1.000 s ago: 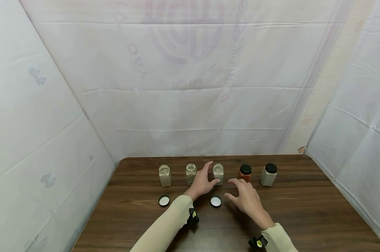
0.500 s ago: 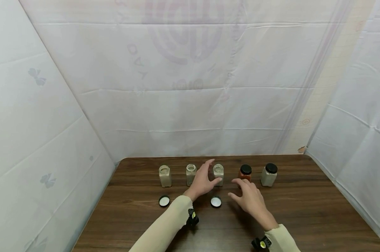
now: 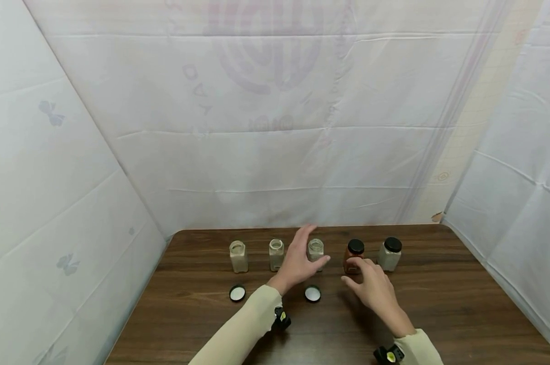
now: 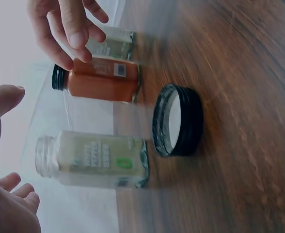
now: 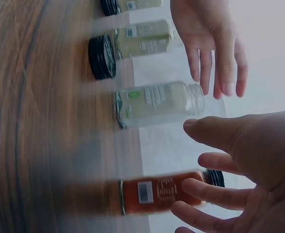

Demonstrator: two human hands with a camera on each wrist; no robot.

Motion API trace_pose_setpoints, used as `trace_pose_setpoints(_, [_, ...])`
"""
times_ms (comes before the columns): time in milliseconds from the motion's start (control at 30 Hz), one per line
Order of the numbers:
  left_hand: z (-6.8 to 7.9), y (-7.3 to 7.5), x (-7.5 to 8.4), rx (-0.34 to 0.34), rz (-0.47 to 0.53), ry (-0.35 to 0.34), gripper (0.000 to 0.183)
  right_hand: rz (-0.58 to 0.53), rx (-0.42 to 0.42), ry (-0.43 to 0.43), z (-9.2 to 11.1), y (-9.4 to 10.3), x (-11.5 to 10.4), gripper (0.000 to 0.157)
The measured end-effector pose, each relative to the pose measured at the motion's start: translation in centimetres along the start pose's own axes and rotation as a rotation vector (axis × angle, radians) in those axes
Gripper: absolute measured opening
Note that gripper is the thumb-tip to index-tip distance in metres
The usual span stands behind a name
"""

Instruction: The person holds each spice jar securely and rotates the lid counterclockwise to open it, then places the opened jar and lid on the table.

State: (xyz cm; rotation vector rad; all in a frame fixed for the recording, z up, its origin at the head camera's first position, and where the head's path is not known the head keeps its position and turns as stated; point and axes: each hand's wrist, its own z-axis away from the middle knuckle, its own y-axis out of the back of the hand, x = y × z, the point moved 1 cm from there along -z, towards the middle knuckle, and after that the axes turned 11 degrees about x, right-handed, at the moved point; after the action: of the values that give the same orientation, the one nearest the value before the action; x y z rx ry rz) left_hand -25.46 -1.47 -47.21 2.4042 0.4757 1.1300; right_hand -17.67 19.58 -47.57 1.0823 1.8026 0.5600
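Note:
An uncapped white pepper jar (image 3: 316, 247) stands upright beside my left hand (image 3: 297, 261), whose thumb and fingers are spread and hold nothing. In the left wrist view the white pepper jar (image 4: 101, 159) is apart from that hand. My right hand (image 3: 373, 289) hovers in front of an orange-red spice jar (image 3: 351, 256) with a black lid. Its fingers overlap the orange-red jar (image 5: 147, 193) in the right wrist view; contact cannot be made out. Thumb and fingers are apart. A black lid (image 3: 313, 294) lies white side up before the white pepper jar.
Two more uncapped jars, one far left (image 3: 239, 259) and one (image 3: 276, 252) partly behind my left hand, stand in the row. A black-capped pale jar (image 3: 389, 256) ends it at right. Another upturned lid (image 3: 237, 293) lies front left on the wooden table (image 3: 174, 314). White sheets hang behind.
My right hand has moved right, towards the orange-red jar. The left hand has shifted slightly right and up, its fingers spreading wider. The jars and lids stay put.

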Motion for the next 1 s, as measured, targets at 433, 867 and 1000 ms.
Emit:
trace_pose_setpoints(433, [-0.3,-0.7,2.2,-0.017,0.035,-0.077,0.084,0.003,0.076,-0.032,0.1,3.0,2.7,0.049])
trace_pose_setpoints(867, [0.0,-1.5,2.3,-0.055,0.082,-0.093,0.078,0.016,0.065,-0.07,0.2,4.0,3.6,0.055])
trace_pose_setpoints(1000, [0.3,-2.1,2.4,-0.073,0.087,-0.106,0.075,0.006,0.079,-0.067,0.1,4.1,3.9,0.058])
